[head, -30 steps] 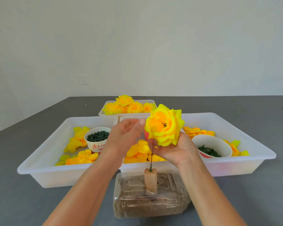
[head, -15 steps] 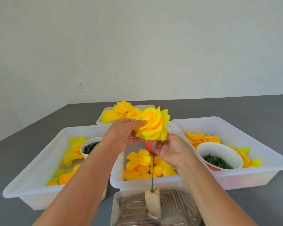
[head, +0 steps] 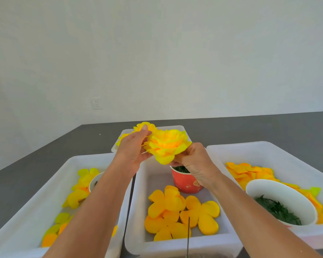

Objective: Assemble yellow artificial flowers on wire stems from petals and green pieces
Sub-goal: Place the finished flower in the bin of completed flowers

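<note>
While both hands hold it up over the trays, the yellow flower (head: 166, 144) looks fully layered. The left hand (head: 132, 148) pinches its left edge with the fingers closed on the outer petals. The right hand (head: 193, 161) pinches it from below and to the right, fingers curled under the bloom. What exactly the right fingers clamp under there is hidden by the petals.

As a judgement, this bloom is at or near its last step. Just beyond the grip, the far tray (head: 177, 127) already carries finished flowers (head: 144, 126), so several are done. Plenty is left: below the grip, loose petals (head: 181, 215) lie in the middle tray (head: 138, 220) beside a red cup (head: 186, 183) of green pieces. Further petals lie in the left tray (head: 26, 211) and the right tray (head: 268, 146), where a white bowl (head: 280, 190) holds more greenery.

The bloom's face tilts up and away from the person, toward the far tray. Its axis, from base to face, runs steeply upward, leaning away. No stem shows under it. A thin wire (head: 188, 233) stands upright well below the grip at the near edge, apart from the flower.
</note>
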